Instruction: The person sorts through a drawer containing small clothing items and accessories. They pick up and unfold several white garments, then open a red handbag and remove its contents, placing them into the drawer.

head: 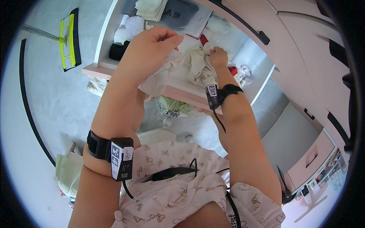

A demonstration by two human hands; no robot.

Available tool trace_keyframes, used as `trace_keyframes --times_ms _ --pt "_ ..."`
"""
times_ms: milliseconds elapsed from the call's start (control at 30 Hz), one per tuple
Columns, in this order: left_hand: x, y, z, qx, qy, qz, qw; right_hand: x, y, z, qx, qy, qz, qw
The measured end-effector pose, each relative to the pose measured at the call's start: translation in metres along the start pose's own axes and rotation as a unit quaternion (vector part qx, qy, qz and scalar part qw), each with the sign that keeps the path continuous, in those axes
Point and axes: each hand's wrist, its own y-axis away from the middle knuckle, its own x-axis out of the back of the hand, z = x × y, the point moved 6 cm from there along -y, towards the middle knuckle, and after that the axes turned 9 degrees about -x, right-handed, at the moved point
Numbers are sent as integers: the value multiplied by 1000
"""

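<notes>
An open drawer with a pink front (186, 98) and white inside lies before me. Over its near left part, my left hand (155, 52) has its fingers curled on a thin white cloth (159, 78), which drapes over the front edge. The back of the hand hides most of that grip. Deeper in, toward the drawer's right side, my right hand (219, 57) grips a crumpled cream garment (196, 67). Its lower folds rest on the drawer floor. A small red item (203, 40) lies just beyond that hand.
Folded white ribbed fabric (151, 9), a dark grey package (182, 12), white bundles (134, 25) and black cloth (117, 52) fill the drawer's back and left. Crinkled clear plastic (245, 74) lies at right. Below hangs a bag with green cloth (174, 105). A flat mop (68, 40) stands left.
</notes>
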Motion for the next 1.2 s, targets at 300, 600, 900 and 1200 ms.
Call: trace_keyframes --times_ms 300,600,900,1200 --pt "-6 1 5 -16 1 -22 1000 95 73 17 -109 -808 -167 555" --pt "-25 10 23 -55 -39 -137 988 136 126 -22 -6 -886 -327 329" --pt "-27 11 33 -131 -56 -124 982 152 155 -69 4 -883 -312 349" --pt "-16 20 23 87 258 -67 960 181 149 -57 21 -853 -184 489"
